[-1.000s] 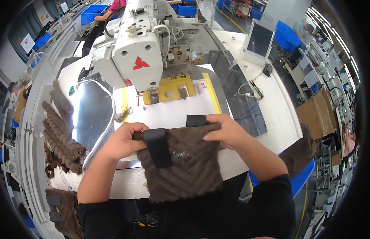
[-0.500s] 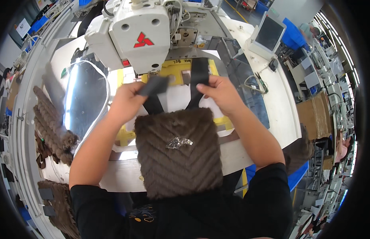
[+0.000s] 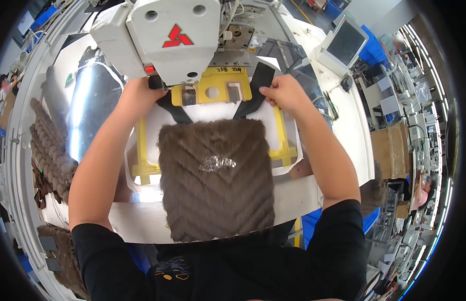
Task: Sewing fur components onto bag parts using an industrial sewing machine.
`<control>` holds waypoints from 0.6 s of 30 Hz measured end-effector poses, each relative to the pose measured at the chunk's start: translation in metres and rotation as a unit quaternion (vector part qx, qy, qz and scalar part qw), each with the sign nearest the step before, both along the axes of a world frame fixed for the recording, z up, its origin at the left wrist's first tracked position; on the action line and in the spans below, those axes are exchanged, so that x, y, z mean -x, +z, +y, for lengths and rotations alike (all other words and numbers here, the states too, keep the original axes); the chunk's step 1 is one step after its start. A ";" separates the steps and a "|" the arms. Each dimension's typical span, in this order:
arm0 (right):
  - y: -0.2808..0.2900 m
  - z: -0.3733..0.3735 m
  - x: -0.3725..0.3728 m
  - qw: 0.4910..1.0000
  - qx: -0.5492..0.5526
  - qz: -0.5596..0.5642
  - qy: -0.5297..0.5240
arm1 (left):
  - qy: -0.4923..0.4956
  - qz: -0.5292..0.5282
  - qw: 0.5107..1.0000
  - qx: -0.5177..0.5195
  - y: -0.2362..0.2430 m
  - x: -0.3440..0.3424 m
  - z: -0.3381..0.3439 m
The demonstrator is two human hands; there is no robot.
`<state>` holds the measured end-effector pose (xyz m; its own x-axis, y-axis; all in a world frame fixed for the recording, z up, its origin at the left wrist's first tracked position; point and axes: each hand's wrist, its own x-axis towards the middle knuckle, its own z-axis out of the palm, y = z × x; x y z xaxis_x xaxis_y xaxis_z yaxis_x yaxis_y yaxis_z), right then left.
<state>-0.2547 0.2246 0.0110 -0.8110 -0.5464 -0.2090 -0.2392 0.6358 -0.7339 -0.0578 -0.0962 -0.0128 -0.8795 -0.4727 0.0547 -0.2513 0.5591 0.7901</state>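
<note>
A brown fur panel (image 3: 218, 195) with a chevron pattern and a small silvery patch lies at the table's near edge, in front of me. Two black straps run from its far edge. My left hand (image 3: 141, 95) pinches the left strap (image 3: 175, 111) beside the sewing head, its end partly hidden by the fingers. With thumb and fingers, my right hand (image 3: 288, 95) grips the right strap (image 3: 263, 76), whose end sticks out past them. Between the straps sits a yellow template plate (image 3: 220, 80) with cut-outs, under the white sewing machine head (image 3: 172, 42).
A yellow-edged sheet frame (image 3: 280, 143) lies under the straps. Dark fur strips (image 3: 52, 148) and another fur piece with dark tabs (image 3: 64, 256) lie at the left. A small control screen (image 3: 346, 40) stands at the far right. Other workers are further off at the right.
My hands have moved farther apart, the left one closer to the sewing head. The straps now spread outward, and the fur panel lies farther onto the table.
</note>
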 end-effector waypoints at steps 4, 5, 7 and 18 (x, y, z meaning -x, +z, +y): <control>0.001 -0.016 0.027 0.998 -0.028 0.048 0.014 | 0.012 0.044 0.999 0.013 -0.005 0.030 -0.012; 0.001 -0.021 0.032 1.000 0.004 0.011 0.012 | 0.031 0.113 0.993 0.011 -0.008 0.034 -0.011; 0.001 -0.029 0.037 0.995 0.069 -0.065 0.006 | 0.045 0.110 0.993 -0.017 -0.009 0.031 -0.013; 0.006 0.020 -0.017 0.963 0.171 -0.170 -0.119 | 0.098 0.040 0.976 -0.191 0.011 -0.051 0.015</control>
<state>-0.2375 0.2444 0.0170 -0.8385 -0.4369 -0.3256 0.1754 0.3493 -0.9204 -0.0066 -0.0814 -0.0015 -0.7698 -0.6314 -0.0937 -0.2530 0.1671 0.9529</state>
